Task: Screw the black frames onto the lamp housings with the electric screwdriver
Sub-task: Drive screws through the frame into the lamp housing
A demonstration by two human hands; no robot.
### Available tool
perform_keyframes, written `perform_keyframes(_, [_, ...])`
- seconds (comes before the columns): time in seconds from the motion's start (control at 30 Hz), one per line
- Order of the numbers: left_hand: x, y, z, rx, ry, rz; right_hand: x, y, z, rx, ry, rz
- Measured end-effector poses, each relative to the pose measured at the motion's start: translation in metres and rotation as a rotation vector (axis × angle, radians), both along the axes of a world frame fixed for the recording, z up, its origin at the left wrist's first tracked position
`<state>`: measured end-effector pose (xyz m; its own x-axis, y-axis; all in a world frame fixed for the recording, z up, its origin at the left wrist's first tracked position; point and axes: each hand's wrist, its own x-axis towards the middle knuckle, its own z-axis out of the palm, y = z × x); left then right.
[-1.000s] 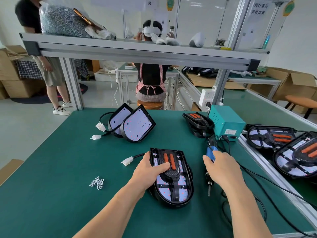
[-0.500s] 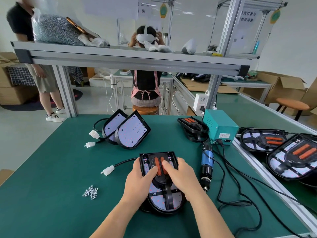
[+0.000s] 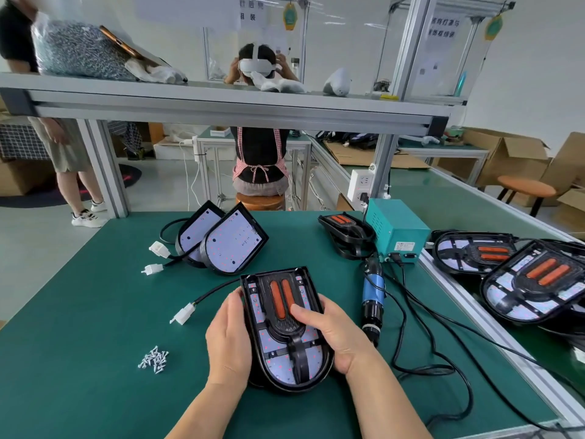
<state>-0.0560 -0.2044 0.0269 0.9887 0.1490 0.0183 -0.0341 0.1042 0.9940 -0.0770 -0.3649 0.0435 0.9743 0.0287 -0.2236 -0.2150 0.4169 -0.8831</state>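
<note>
A lamp housing [image 3: 269,315] with a black frame and two orange strips lies on the green table in front of me. My left hand [image 3: 228,340] grips its left edge. My right hand [image 3: 332,331] holds its right side, thumb resting on the frame near the orange strips. The blue and black electric screwdriver [image 3: 373,296] lies on the table just right of my right hand, untouched. A small heap of screws [image 3: 154,360] sits to the left. Two bare housings [image 3: 221,240] without frames lean together further back.
A teal power box [image 3: 395,229] stands at the back right with black cables [image 3: 443,350] looping over the table. A spare black frame [image 3: 345,228] lies beside it. Finished lamps [image 3: 522,274] are stacked on the right. People are beyond the table.
My right hand let go of the screwdriver, which now lies on the table, and moved onto the lamp. Both hands now grip the housing by its sides.
</note>
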Motion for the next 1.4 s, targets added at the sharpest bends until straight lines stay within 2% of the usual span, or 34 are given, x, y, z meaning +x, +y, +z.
perform_keyframes(0.07, [0.006, 0.004, 0.001, 0.132, -0.067, 0.163, 0.0, 0.001, 0.0, -0.011, -0.01, -0.019])
perform_keyframes(0.13, [0.017, 0.013, 0.003, 0.406, -0.157, 0.235, 0.0, 0.001, -0.001, -0.021, -0.017, -0.032])
perform_keyframes(0.23, [0.036, 0.028, 0.007, 0.938, -0.236, 0.147, -0.001, 0.001, 0.0, -0.019, -0.019, -0.033])
perform_keyframes(0.33, [0.05, 0.036, 0.009, 1.353, -0.138, -0.015, -0.001, 0.001, 0.0, -0.01, -0.016, -0.033])
perform_keyframes(0.43, [0.058, 0.037, 0.007, 1.546, -0.127, -0.048, -0.001, 0.002, 0.002, 0.0, -0.014, -0.045])
perform_keyframes(0.5, [0.063, 0.037, 0.004, 1.569, -0.124, -0.021, 0.0, 0.002, 0.002, 0.018, -0.009, -0.061])
perform_keyframes(0.77, [0.077, 0.036, 0.01, 1.492, -0.13, -0.115, 0.001, 0.002, -0.001, 0.1, -0.024, -0.093])
perform_keyframes(0.83, [0.079, 0.033, 0.016, 1.335, -0.114, -0.123, 0.002, 0.001, -0.004, 0.106, -0.027, -0.113])
perform_keyframes(0.87, [0.079, 0.03, 0.02, 1.196, -0.074, -0.133, 0.002, 0.001, -0.005, 0.115, -0.027, -0.123])
perform_keyframes(0.97, [0.07, 0.017, 0.028, 0.534, 0.173, -0.249, 0.006, -0.001, -0.008, 0.181, -0.027, -0.156])
perform_keyframes(1.03, [0.056, 0.009, 0.029, 0.236, 0.289, -0.295, 0.008, -0.001, -0.009, 0.236, -0.034, -0.168])
perform_keyframes(1.13, [0.036, 0.003, 0.031, 0.057, 0.389, -0.409, 0.011, 0.0, -0.012, 0.226, -0.042, -0.181])
perform_keyframes(1.23, [0.024, -0.002, 0.03, 0.125, 0.307, -0.499, 0.014, 0.001, -0.012, 0.161, -0.048, -0.18])
perform_keyframes(1.3, [0.02, -0.007, 0.025, 0.19, 0.24, -0.427, 0.014, 0.002, -0.01, 0.183, -0.039, -0.167])
perform_keyframes(1.4, [0.024, -0.01, 0.021, -0.073, 0.214, -0.274, 0.014, 0.004, -0.011, 0.279, -0.053, -0.065])
